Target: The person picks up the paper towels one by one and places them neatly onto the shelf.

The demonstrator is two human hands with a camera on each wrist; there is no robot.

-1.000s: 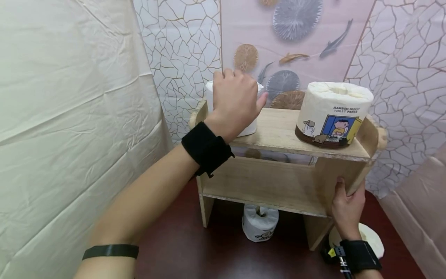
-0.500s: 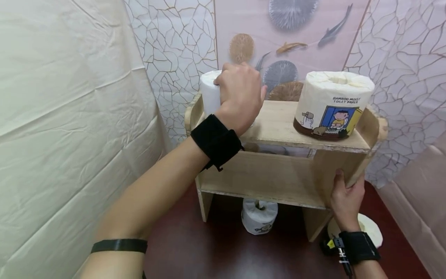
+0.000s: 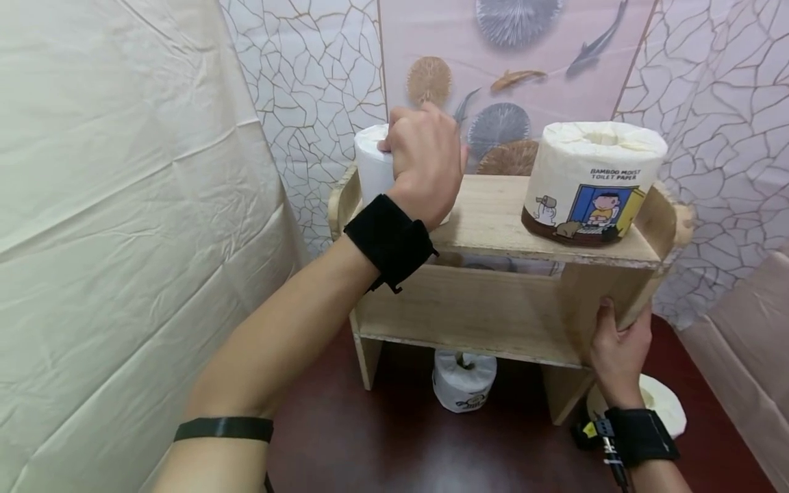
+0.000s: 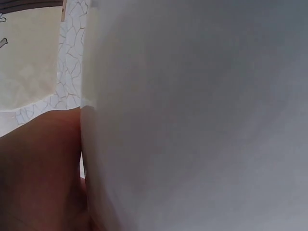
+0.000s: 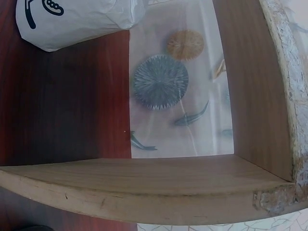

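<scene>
In the head view my left hand (image 3: 428, 164) grips a plain white toilet roll (image 3: 372, 164) at the left end of the wooden shelf's (image 3: 487, 239) top board. The hand covers the roll's right side, and its pale surface (image 4: 192, 115) nearly fills the left wrist view. My right hand (image 3: 621, 349) holds the shelf's right side panel, with the thumb on the inner face. Its fingers are mostly hidden behind the panel. A printed toilet roll (image 3: 592, 185) stands upright at the right end of the top board.
Under the lower board a wrapped toilet roll (image 3: 464, 383) stands on the dark red tabletop (image 3: 431, 452). Another roll (image 3: 666, 404) sits behind my right wrist. Pale cloth (image 3: 123, 239) hangs at the left, and a patterned sheet (image 3: 314, 89) covers the back.
My left hand has shifted to the right across the white roll, showing more of its left side. The roll stays at the shelf's left end. My right hand keeps its hold.
</scene>
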